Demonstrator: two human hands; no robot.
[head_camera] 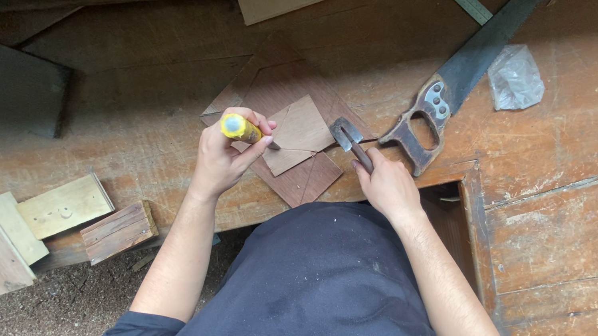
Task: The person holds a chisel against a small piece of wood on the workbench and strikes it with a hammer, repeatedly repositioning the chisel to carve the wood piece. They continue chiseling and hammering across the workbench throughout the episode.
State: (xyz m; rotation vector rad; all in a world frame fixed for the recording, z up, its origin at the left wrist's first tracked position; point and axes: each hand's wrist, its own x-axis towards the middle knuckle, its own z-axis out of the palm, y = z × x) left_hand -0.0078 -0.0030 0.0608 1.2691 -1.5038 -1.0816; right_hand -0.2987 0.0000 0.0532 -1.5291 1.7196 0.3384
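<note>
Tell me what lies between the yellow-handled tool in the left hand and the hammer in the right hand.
In the head view, a small square piece of light brown plywood lies between the yellow-handled tool and the hammer.

On the worktop (588,233) a stack of thin wood squares (294,147) lies between the left hand (224,155) and the right hand (387,184), with a handsaw (450,88) behind the right hand (a plastic bag (516,77) just right of its blade) and offcut blocks (65,214) far left.

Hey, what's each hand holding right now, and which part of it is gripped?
The left hand grips a yellow-handled tool by its handle. The right hand holds a hammer by its handle, near the head.
</note>
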